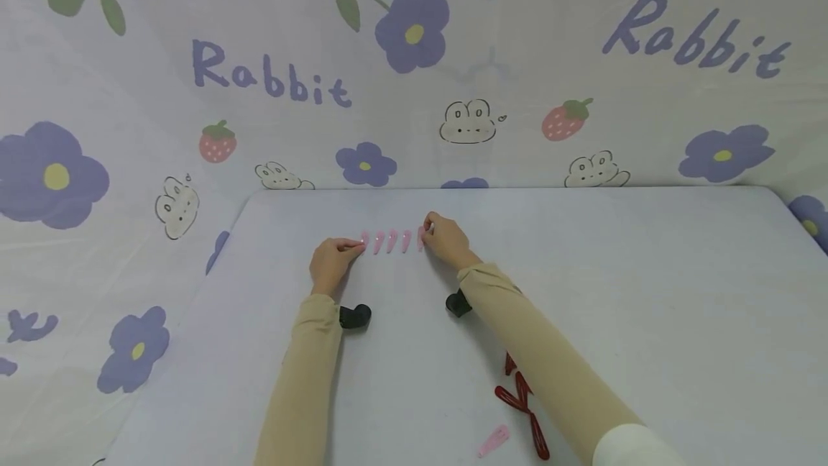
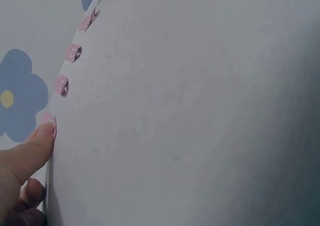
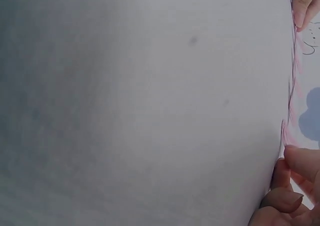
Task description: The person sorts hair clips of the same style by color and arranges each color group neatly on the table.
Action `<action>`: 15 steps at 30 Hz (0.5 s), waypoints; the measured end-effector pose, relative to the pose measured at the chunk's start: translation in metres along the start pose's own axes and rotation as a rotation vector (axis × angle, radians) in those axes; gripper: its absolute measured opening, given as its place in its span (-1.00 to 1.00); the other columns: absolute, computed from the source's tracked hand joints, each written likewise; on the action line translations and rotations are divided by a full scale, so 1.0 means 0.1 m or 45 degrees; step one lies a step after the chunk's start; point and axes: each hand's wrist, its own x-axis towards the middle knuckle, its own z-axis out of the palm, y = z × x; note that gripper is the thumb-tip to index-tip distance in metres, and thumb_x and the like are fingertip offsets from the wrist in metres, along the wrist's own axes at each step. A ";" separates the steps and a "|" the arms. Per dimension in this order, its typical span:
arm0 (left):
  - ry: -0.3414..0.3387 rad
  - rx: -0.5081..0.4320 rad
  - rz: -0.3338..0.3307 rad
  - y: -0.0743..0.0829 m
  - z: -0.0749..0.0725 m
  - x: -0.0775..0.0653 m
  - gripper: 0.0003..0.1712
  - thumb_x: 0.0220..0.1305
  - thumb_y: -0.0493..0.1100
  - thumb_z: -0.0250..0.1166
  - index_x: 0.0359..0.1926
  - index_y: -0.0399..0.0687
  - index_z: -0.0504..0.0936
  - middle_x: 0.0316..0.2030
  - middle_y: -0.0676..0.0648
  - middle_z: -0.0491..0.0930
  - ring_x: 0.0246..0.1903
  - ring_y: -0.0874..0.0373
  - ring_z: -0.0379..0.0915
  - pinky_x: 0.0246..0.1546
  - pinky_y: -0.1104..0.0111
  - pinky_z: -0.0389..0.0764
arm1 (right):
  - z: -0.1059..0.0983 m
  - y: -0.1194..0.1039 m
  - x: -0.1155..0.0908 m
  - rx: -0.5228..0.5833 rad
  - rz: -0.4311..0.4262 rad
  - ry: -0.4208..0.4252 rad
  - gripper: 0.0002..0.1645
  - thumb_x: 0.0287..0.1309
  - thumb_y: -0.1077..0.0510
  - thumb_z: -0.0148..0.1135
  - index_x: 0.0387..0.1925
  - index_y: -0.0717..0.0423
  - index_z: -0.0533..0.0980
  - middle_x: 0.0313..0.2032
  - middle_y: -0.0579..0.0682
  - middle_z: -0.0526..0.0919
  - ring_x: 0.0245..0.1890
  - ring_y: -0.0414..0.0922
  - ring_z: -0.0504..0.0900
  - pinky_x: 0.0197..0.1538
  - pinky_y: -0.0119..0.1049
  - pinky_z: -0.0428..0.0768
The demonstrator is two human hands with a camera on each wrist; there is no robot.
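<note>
Several pink snap hair clips (image 1: 392, 241) lie side by side in a row on the white table, narrow ends toward the near side. At the row's left end, my left hand (image 1: 331, 261) pinches the outermost pink clip (image 2: 51, 122) between thumb and fingers, the thumb covering part of it. My right hand (image 1: 449, 239) holds the pink clip at the right end (image 1: 420, 240) by its side, with thumb and index finger on it. That clip's tip (image 3: 285, 131) shows past the thumb in the right wrist view.
Closer to me, several red snap clips (image 1: 514, 398) lie crossed over each other, partly behind my right forearm. A single pink clip (image 1: 494, 441) lies beside them. Behind the table (image 1: 647, 293) hangs a white curtain (image 1: 278, 13) printed with flowers and rabbits.
</note>
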 end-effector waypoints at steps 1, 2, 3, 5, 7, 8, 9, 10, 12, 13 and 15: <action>0.003 0.001 0.004 0.00 0.01 0.00 -0.73 0.00 0.04 0.34 -0.32 0.01 0.72 -0.42 0.01 0.59 -0.44 0.12 0.38 -0.45 0.31 0.30 | 0.00 0.00 0.00 -0.012 0.013 0.001 -0.89 0.12 0.22 0.09 -0.29 0.15 0.41 -0.55 -0.03 0.45 -0.60 -0.17 0.32 -0.57 -0.36 0.25; 0.006 0.000 0.006 0.00 0.01 0.00 -0.74 0.00 0.05 0.34 -0.32 0.01 0.72 -0.42 0.01 0.59 -0.44 0.13 0.38 -0.46 0.32 0.30 | 0.01 0.00 0.01 -0.022 0.032 -0.002 -0.89 0.13 0.21 0.09 -0.28 0.16 0.41 -0.54 -0.02 0.47 -0.59 -0.17 0.33 -0.56 -0.36 0.26; 0.008 0.001 0.008 0.00 0.02 0.01 -0.74 0.00 0.05 0.34 -0.33 0.01 0.72 -0.42 0.01 0.59 -0.44 0.13 0.38 -0.46 0.32 0.30 | 0.01 0.00 0.01 -0.034 0.060 -0.010 -0.88 0.14 0.20 0.09 -0.27 0.16 0.42 -0.51 -0.01 0.48 -0.57 -0.16 0.35 -0.55 -0.34 0.28; 0.009 0.002 0.016 0.00 0.03 0.01 -0.74 0.00 0.05 0.34 -0.33 0.01 0.72 -0.43 0.01 0.59 -0.45 0.12 0.38 -0.46 0.32 0.30 | 0.03 0.01 0.04 -0.040 0.100 -0.019 -0.86 0.14 0.18 0.09 -0.27 0.17 0.43 -0.46 0.02 0.51 -0.52 -0.13 0.39 -0.50 -0.31 0.33; 0.007 -0.001 0.022 0.00 0.03 0.02 -0.73 0.00 0.05 0.34 -0.33 0.01 0.72 -0.43 0.01 0.59 -0.44 0.12 0.38 -0.45 0.32 0.30 | 0.05 0.05 0.07 -0.038 0.122 -0.029 -0.83 0.15 0.16 0.07 -0.25 0.17 0.44 -0.39 0.05 0.53 -0.46 -0.09 0.43 -0.42 -0.25 0.39; 0.004 -0.002 0.024 0.00 0.03 0.02 -0.73 0.00 0.05 0.34 -0.33 0.01 0.72 -0.43 0.01 0.60 -0.44 0.12 0.39 -0.45 0.31 0.30 | 0.13 0.16 0.15 -0.024 0.088 -0.007 -0.81 0.15 0.10 0.07 -0.27 0.15 0.44 -0.41 0.04 0.52 -0.47 -0.10 0.42 -0.44 -0.25 0.38; 0.002 -0.004 0.025 0.00 0.03 0.02 -0.73 0.01 0.05 0.34 -0.32 0.01 0.72 -0.42 0.01 0.60 -0.43 0.12 0.39 -0.44 0.31 0.30 | 0.17 0.22 0.20 -0.020 0.091 -0.015 -0.78 0.15 0.08 0.07 -0.25 0.15 0.44 -0.38 0.05 0.53 -0.45 -0.09 0.44 -0.41 -0.23 0.40; 0.000 -0.005 0.024 0.00 0.03 0.02 -0.73 0.01 0.05 0.34 -0.32 0.01 0.72 -0.41 0.00 0.60 -0.42 0.12 0.39 -0.43 0.31 0.30 | 0.22 0.29 0.26 -0.009 0.087 -0.025 -0.75 0.16 0.05 0.06 -0.23 0.15 0.44 -0.35 0.05 0.53 -0.42 -0.08 0.45 -0.37 -0.21 0.41; 0.002 -0.004 0.017 -0.01 0.03 0.02 -0.73 0.01 0.04 0.34 -0.32 0.00 0.72 -0.40 0.00 0.60 -0.41 0.11 0.40 -0.42 0.31 0.31 | 0.39 0.49 0.43 -0.010 0.044 -0.008 -0.69 0.17 -0.01 0.04 -0.20 0.13 0.45 -0.33 0.04 0.54 -0.41 -0.09 0.46 -0.36 -0.21 0.42; 0.005 -0.005 0.014 -0.01 0.03 0.02 -0.73 0.00 0.05 0.34 -0.32 0.00 0.72 -0.40 0.00 0.60 -0.40 0.11 0.40 -0.41 0.30 0.31 | 0.47 0.59 0.51 -0.001 0.017 -0.008 -0.65 0.18 -0.05 0.02 -0.18 0.12 0.45 -0.32 0.03 0.54 -0.40 -0.09 0.46 -0.36 -0.21 0.42; 0.011 -0.004 0.010 -0.02 0.02 0.02 -0.73 0.00 0.05 0.34 -0.31 0.00 0.71 -0.39 0.00 0.59 -0.39 0.11 0.40 -0.41 0.30 0.31 | 0.62 0.74 0.66 -0.014 0.001 0.012 -0.67 0.16 0.00 0.03 -0.19 0.17 0.45 -0.32 0.06 0.54 -0.40 -0.08 0.45 -0.37 -0.21 0.41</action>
